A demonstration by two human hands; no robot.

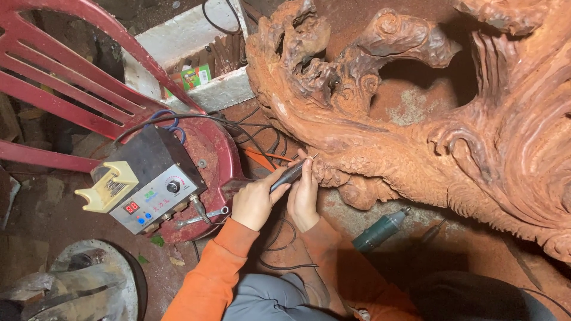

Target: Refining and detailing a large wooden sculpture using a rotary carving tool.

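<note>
Now: concrete trough w/ green box. Left hand grips rotary handpiece; right hand pinches near tip, bit touching root carving.

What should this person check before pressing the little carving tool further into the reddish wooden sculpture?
1. Grip on the dark pen-shaped rotary tool: left hand wraps it, right hand steadies it. Ok.
2. Tip at the reddish carved wooden sculpture: contact too small to see. Cannot tell.
3. Black cords looping near the hands: not ok.
4. Grey control box with red display: display lit. Ok.
5. Green cylindrical tool lying beside the right forearm: not ok.
</note>
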